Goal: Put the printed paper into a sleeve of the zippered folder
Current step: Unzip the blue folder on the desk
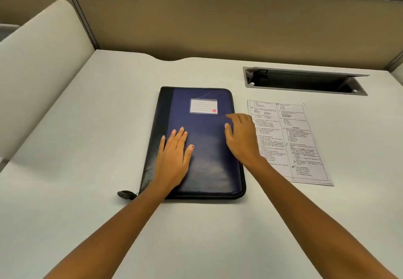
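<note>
Both hands open: left hand [173,158] flat on the closed folder [202,147], right hand [241,139] at its edge, partly hiding the paper [290,141]; print unreadable.

Bare desk [76,147] lies open left of and before the folder [202,139]; the paper [290,139] lies close on its right (partly under a forearm), cable hatch [305,81] behind

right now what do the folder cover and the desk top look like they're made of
Zippered folder: looks like faux leather or vinyl, navy with a black spine; soft sheen, fine grain and stitched edges suggest it, though real leather is possible. Desk top: seems a matte off-white laminate, smooth and even with no visible grain.
</note>
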{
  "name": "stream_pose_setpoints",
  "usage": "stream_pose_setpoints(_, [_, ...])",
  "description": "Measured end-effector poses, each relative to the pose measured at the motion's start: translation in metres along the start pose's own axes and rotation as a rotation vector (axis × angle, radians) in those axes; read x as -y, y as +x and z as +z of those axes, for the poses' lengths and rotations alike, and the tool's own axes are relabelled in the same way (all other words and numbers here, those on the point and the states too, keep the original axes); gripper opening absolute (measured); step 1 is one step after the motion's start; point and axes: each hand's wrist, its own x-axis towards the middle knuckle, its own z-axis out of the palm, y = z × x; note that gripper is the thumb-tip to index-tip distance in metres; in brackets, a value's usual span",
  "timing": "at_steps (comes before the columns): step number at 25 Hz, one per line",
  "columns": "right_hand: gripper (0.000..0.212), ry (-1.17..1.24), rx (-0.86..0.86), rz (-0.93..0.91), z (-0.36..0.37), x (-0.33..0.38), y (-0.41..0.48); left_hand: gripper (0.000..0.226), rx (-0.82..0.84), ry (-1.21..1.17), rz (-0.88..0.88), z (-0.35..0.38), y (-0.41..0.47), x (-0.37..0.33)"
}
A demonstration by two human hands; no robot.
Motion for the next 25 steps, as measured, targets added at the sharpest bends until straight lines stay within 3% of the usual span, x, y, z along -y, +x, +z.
stream_pose_setpoints(6, [0.028, 0.017, 0.17, -0.106, 0.034, 0.002, 0.093, 0.059, 0.058, 0.122, 0.001, -0.002, 0.054, 0.02])
stream_pose_setpoints(10, [0.028, 0.044, 0.356, -0.047, 0.066, 0.001, 0.155, 0.063, 0.076, 0.174, 0.013, 0.003, 0.057, 0.024])
stream_pose_setpoints(15, [0.026, 0.113, 0.4, -0.1, 0.115, 0.014, 0.216, 0.064, 0.063, 0.213, 0.013, 0.01, 0.055, 0.027])
stream_pose_setpoints(19, [0.027, 0.201, 0.628, -0.208, 0.144, 0.033, 0.245, 0.065, 0.066, 0.262, 0.011, 0.012, 0.053, 0.026])
stream_pose_setpoints(25, [0.049, 0.183, 0.826, -0.365, 0.177, 0.057, 0.261, 0.066, 0.089, 0.316, 0.013, 0.014, 0.054, 0.027])
